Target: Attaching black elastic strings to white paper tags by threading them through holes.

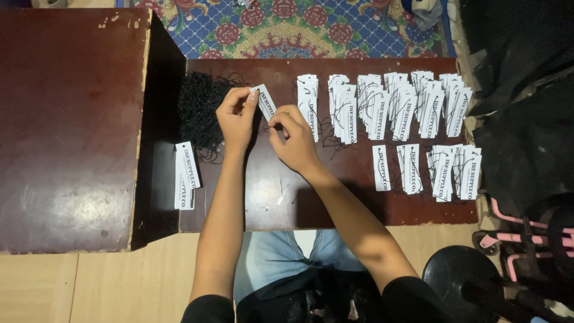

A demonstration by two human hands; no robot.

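Observation:
My left hand point(236, 116) pinches a white paper tag point(265, 101) with dark print by its upper end, over the low dark wooden table point(275, 197). My right hand point(293, 140) is beside it, fingertips pinched together near the tag's lower end; a thin black string may be between them, too small to be sure. A heap of black strings point(200, 110) lies just left of my left hand.
Several rows of strung white tags point(388, 104) lie on the table's right half, more below point(442, 170). A small stack of tags point(186, 174) sits at the table's left edge. A taller dark cabinet top point(66, 119) is left; dark bags point(526, 137) right.

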